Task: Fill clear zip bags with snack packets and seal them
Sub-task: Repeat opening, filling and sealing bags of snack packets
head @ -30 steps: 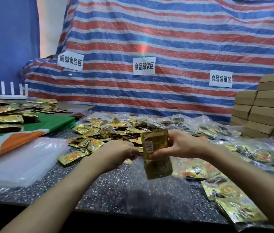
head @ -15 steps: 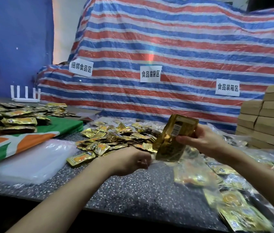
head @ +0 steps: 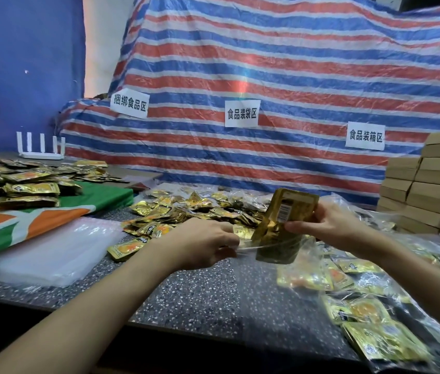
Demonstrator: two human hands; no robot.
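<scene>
My right hand [head: 329, 225] grips a stack of gold snack packets [head: 283, 211], tilted, with its lower end inside a clear zip bag [head: 278, 249]. My left hand [head: 200, 244] pinches the left edge of that bag's mouth. Both hands are above the speckled table [head: 213, 292]. A heap of loose gold packets [head: 186, 209] lies just behind my hands. Filled clear bags [head: 353, 306] lie on the right side of the table.
A stack of empty clear bags [head: 46, 252] lies to the left, beside a green, orange and white cloth [head: 24, 220] bearing more packets. Cardboard boxes [head: 429, 190] are piled at the right. A striped tarp [head: 267, 90] with paper labels hangs behind. The table's front edge is near me.
The view has shifted left and down. My right hand swung the packet stack up to the right, then brought it back down so its lower end sits in the bag my left hand holds.
</scene>
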